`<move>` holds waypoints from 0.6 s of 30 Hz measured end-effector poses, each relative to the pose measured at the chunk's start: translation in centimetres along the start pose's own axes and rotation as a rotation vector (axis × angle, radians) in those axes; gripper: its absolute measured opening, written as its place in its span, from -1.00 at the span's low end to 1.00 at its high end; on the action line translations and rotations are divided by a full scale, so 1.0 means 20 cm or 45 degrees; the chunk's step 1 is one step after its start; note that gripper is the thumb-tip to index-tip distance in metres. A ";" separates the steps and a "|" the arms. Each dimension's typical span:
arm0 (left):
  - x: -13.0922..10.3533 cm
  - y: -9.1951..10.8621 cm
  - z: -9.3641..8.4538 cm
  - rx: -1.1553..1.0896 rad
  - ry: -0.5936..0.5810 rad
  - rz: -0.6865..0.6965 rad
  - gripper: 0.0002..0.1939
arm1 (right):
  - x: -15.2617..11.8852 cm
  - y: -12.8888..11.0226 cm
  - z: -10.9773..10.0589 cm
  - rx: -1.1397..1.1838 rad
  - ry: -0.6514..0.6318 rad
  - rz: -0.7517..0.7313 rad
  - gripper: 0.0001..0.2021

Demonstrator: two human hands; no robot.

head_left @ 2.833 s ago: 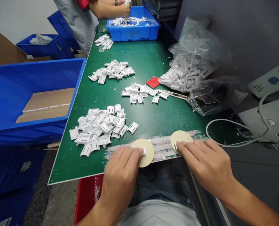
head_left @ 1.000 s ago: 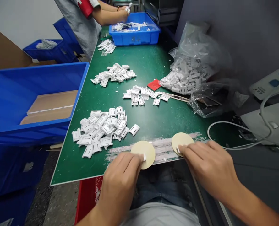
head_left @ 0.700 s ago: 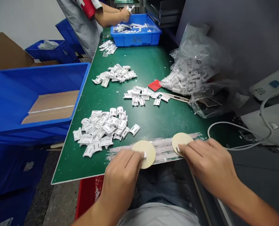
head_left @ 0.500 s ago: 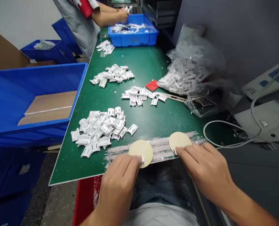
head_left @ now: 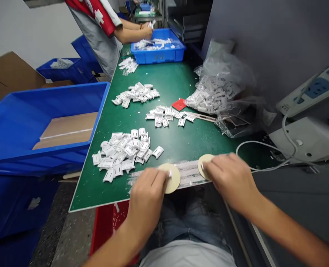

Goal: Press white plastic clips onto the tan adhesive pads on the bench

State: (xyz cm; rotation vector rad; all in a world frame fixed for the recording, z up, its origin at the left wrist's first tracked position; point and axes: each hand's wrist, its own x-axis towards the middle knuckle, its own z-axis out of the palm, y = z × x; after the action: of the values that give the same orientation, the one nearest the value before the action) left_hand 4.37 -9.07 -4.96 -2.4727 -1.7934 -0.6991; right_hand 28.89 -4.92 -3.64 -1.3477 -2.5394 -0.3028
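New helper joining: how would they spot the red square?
On the green table, find the clear plastic bag of white parts. The red square lies flat at the bag's left end. It alone is red on that table; the loose pieces beside it are white.

We see only part of the left disc (head_left: pixel 173 178) and right disc (head_left: pixel 205 159); the left hand (head_left: pixel 146 193) and right hand (head_left: pixel 233 178) cover the rest. Fingers hide most of the left white piece (head_left: pixel 170 173) and right white piece (head_left: pixel 203 166). The top edge crops the far person (head_left: pixel 97 33). We cannot read the far blue basket's (head_left: pixel 164 56) blurred marking.
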 end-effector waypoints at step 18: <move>-0.16 0.08 -0.12 -1.725 0.065 -1.086 -0.78 | -0.29 -0.19 -0.07 0.989 0.204 0.386 -0.81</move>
State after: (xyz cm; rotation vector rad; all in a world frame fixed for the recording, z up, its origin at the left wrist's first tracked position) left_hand 4.13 -13.19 -3.52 -1.6862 -2.9051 -2.6896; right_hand 29.11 -12.00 -4.35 -1.2679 -1.9376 0.5543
